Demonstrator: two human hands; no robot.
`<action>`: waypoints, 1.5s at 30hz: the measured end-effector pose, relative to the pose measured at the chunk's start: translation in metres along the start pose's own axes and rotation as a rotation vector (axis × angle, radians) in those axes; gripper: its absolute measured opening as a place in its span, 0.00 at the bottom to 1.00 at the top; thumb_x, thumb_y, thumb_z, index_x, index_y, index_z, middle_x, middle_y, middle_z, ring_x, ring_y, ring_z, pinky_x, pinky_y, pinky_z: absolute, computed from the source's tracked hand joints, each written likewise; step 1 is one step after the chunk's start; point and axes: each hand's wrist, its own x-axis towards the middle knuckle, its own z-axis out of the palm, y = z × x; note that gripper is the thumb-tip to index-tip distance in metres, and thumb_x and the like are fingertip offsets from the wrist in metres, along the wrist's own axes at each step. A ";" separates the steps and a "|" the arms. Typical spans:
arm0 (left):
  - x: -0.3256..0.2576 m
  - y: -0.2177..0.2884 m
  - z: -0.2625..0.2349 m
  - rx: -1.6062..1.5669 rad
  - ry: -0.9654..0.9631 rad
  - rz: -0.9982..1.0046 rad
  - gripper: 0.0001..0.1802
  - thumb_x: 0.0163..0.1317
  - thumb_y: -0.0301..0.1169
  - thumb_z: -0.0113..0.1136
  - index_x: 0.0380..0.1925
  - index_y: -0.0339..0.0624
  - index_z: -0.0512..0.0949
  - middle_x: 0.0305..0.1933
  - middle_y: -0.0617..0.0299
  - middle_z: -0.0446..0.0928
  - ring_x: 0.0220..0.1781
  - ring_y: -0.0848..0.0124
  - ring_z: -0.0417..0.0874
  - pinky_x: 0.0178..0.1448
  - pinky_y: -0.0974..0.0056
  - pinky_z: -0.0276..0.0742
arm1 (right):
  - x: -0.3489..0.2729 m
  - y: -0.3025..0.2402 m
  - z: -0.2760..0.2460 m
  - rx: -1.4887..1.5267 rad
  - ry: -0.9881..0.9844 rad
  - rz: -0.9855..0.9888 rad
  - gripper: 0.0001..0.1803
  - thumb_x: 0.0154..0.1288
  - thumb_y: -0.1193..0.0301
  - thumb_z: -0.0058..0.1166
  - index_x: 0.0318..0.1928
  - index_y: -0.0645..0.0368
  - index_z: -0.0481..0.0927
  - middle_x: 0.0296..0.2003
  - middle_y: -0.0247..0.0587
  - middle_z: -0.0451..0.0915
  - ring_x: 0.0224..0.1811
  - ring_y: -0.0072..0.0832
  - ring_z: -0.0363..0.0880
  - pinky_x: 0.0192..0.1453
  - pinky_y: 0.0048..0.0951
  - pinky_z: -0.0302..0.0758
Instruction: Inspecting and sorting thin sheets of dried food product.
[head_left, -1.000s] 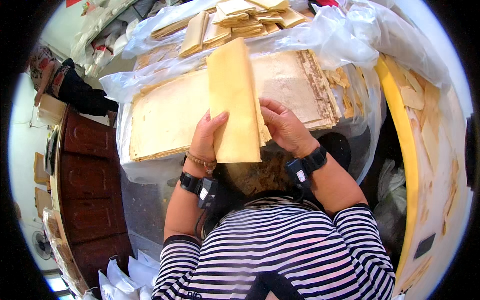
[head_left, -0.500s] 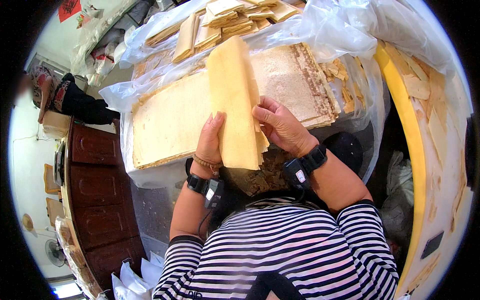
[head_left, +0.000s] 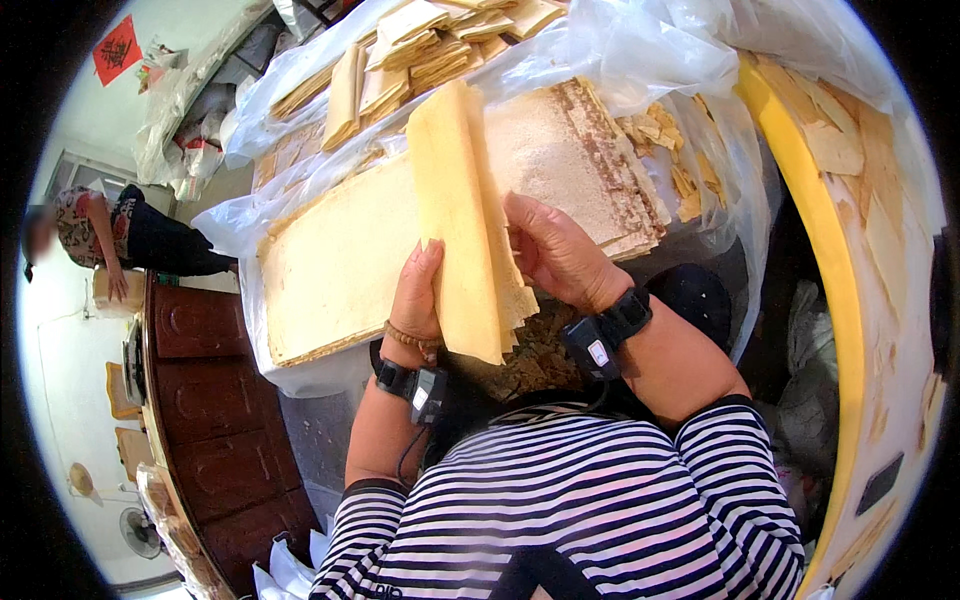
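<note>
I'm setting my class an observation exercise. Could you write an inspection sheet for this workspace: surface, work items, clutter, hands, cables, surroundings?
Surface: wrinkled clear plastic sheeting, with a stack of large pale sheets on it, brown and ragged at its right end.
Work items: one folded yellow bundle, held up in front of the stack.
Clutter: loose yellowish scraps right of the stack; folded bundles heaped beyond it.
Hands: left hand grips the bundle's left side; right hand is at its ragged right edge, fingertips partly hidden.
Cables: thin dark cable at the left wrist device.
Surroundings: dark wooden cabinet at left, a co-worker near it; yellow-edged panel at right.
</note>
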 end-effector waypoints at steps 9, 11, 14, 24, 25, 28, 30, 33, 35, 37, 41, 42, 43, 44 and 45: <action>0.001 0.001 0.007 0.017 0.000 0.008 0.27 0.71 0.39 0.56 0.65 0.37 0.65 0.56 0.54 0.78 0.53 0.65 0.83 0.57 0.60 0.82 | -0.003 -0.012 0.003 -0.070 0.012 -0.122 0.26 0.73 0.52 0.53 0.57 0.61 0.75 0.43 0.35 0.81 0.43 0.22 0.81 0.41 0.22 0.80; 0.001 0.001 0.009 0.012 -0.011 0.008 0.27 0.71 0.39 0.56 0.64 0.37 0.65 0.56 0.54 0.78 0.53 0.65 0.83 0.57 0.60 0.82 | -0.001 -0.009 0.001 -0.105 0.040 -0.140 0.26 0.73 0.52 0.53 0.58 0.60 0.75 0.44 0.36 0.81 0.44 0.21 0.81 0.41 0.21 0.80; -0.001 0.002 0.012 0.025 0.001 0.010 0.27 0.72 0.39 0.55 0.64 0.37 0.65 0.56 0.53 0.78 0.53 0.65 0.83 0.57 0.60 0.82 | -0.002 -0.013 -0.002 -0.058 -0.002 -0.115 0.26 0.73 0.52 0.54 0.58 0.60 0.74 0.46 0.35 0.80 0.45 0.20 0.80 0.43 0.21 0.79; -0.002 0.003 0.016 0.047 -0.029 0.032 0.25 0.72 0.37 0.55 0.63 0.36 0.67 0.56 0.54 0.79 0.52 0.66 0.84 0.56 0.61 0.82 | -0.004 -0.013 0.002 -0.184 0.053 -0.129 0.24 0.71 0.57 0.57 0.58 0.61 0.74 0.46 0.33 0.79 0.47 0.20 0.77 0.43 0.23 0.80; -0.002 0.002 0.015 0.051 -0.026 0.034 0.25 0.72 0.37 0.55 0.63 0.36 0.67 0.56 0.54 0.79 0.52 0.67 0.83 0.56 0.61 0.82 | -0.005 -0.014 0.003 -0.184 0.054 -0.128 0.24 0.71 0.57 0.57 0.58 0.61 0.74 0.46 0.33 0.79 0.47 0.20 0.77 0.43 0.23 0.80; -0.001 -0.001 0.010 0.031 -0.043 0.032 0.25 0.72 0.37 0.55 0.63 0.37 0.67 0.56 0.54 0.79 0.53 0.67 0.83 0.57 0.62 0.82 | -0.005 -0.015 0.006 -0.174 0.085 -0.085 0.25 0.70 0.57 0.58 0.58 0.61 0.74 0.46 0.34 0.78 0.46 0.21 0.77 0.43 0.24 0.80; 0.000 -0.002 0.010 0.024 -0.043 0.030 0.25 0.72 0.37 0.55 0.63 0.37 0.67 0.57 0.54 0.79 0.53 0.67 0.83 0.57 0.62 0.82 | -0.004 -0.013 0.003 -0.220 0.083 -0.099 0.25 0.70 0.57 0.58 0.58 0.62 0.74 0.45 0.35 0.79 0.46 0.21 0.78 0.43 0.24 0.80; -0.001 -0.003 0.011 0.030 -0.029 0.037 0.25 0.72 0.37 0.55 0.64 0.37 0.66 0.57 0.54 0.78 0.54 0.67 0.83 0.58 0.62 0.81 | 0.001 -0.010 0.000 -0.096 0.056 -0.117 0.25 0.71 0.57 0.58 0.58 0.62 0.74 0.45 0.35 0.78 0.44 0.21 0.77 0.41 0.23 0.80; -0.001 -0.003 0.011 0.043 -0.016 0.047 0.25 0.72 0.37 0.55 0.64 0.37 0.66 0.58 0.54 0.78 0.54 0.67 0.83 0.58 0.62 0.81 | 0.003 -0.009 0.002 -0.099 0.057 -0.138 0.25 0.71 0.56 0.57 0.57 0.62 0.74 0.44 0.35 0.78 0.44 0.21 0.77 0.41 0.23 0.80; -0.001 -0.003 0.010 0.061 -0.012 0.059 0.26 0.72 0.38 0.55 0.64 0.37 0.66 0.58 0.53 0.78 0.54 0.66 0.83 0.58 0.61 0.81 | 0.002 -0.008 0.002 -0.102 0.057 -0.160 0.25 0.71 0.55 0.57 0.57 0.62 0.74 0.43 0.35 0.78 0.44 0.21 0.77 0.40 0.23 0.80; -0.002 -0.001 0.009 0.047 -0.043 0.044 0.26 0.71 0.38 0.56 0.64 0.37 0.66 0.58 0.53 0.78 0.54 0.66 0.83 0.58 0.61 0.81 | 0.001 -0.009 0.004 -0.261 0.101 -0.157 0.27 0.71 0.53 0.56 0.57 0.62 0.74 0.41 0.35 0.77 0.43 0.22 0.78 0.39 0.23 0.81; -0.002 -0.002 0.009 0.049 -0.030 0.050 0.26 0.71 0.38 0.56 0.64 0.37 0.66 0.58 0.54 0.78 0.54 0.65 0.83 0.58 0.61 0.81 | 0.001 -0.010 0.004 -0.268 0.100 -0.164 0.28 0.70 0.53 0.57 0.58 0.62 0.73 0.40 0.35 0.77 0.43 0.22 0.79 0.39 0.23 0.81; -0.002 -0.002 0.009 0.051 -0.018 0.057 0.27 0.71 0.38 0.56 0.64 0.37 0.66 0.58 0.54 0.78 0.54 0.65 0.83 0.58 0.61 0.81 | -0.001 -0.012 0.005 -0.268 0.101 -0.163 0.28 0.70 0.53 0.57 0.58 0.62 0.73 0.40 0.35 0.77 0.43 0.22 0.79 0.39 0.23 0.81; -0.001 -0.003 0.008 0.050 -0.017 0.056 0.27 0.71 0.38 0.56 0.64 0.37 0.66 0.58 0.54 0.78 0.54 0.65 0.83 0.58 0.61 0.81 | -0.002 -0.015 0.006 -0.289 0.109 -0.129 0.27 0.70 0.54 0.57 0.58 0.62 0.73 0.41 0.36 0.77 0.42 0.22 0.79 0.39 0.23 0.81; -0.001 -0.004 0.007 0.043 -0.018 0.057 0.27 0.71 0.38 0.57 0.64 0.37 0.66 0.57 0.54 0.78 0.54 0.65 0.83 0.57 0.61 0.82 | -0.003 -0.016 0.007 -0.310 0.117 -0.094 0.27 0.70 0.55 0.57 0.58 0.62 0.73 0.41 0.36 0.78 0.42 0.22 0.79 0.39 0.24 0.82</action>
